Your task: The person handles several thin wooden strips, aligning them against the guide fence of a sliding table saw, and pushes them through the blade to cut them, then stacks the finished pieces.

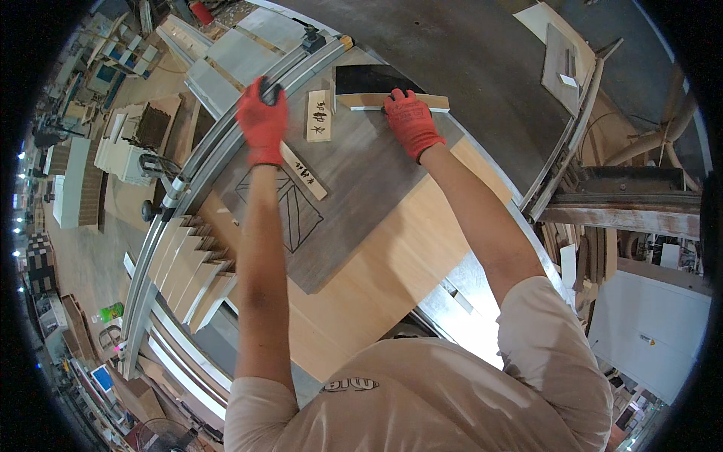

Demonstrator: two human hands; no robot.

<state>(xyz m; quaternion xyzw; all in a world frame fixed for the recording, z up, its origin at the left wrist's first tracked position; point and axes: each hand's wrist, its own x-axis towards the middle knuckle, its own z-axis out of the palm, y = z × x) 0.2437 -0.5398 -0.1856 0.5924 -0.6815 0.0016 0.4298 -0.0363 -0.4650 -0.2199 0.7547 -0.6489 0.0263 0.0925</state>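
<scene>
My left hand (262,124), in a red glove, is closed round a black knob-like part (269,92) at the long aluminium rail (218,139); the fingers hide much of it. To its right, my red-gloved right hand (413,124) has its bent fingers over a wooden strip (433,102) with a pale front edge. Behind that strip lies a black piece (373,77). Both rest on a dark brown board (361,188) with hand-drawn lines on its left side. Two light wood blocks with handwriting, one upright (318,117) and one slanted (304,172), lie between my hands.
A pale wood panel (354,324) extends under the brown board toward me. Cut panels (192,267) lean in a row left of it, beyond them stacked boards (128,143). A clamp-like stop (169,197) sits on the rail. A dark machine table (482,68) spans the far right.
</scene>
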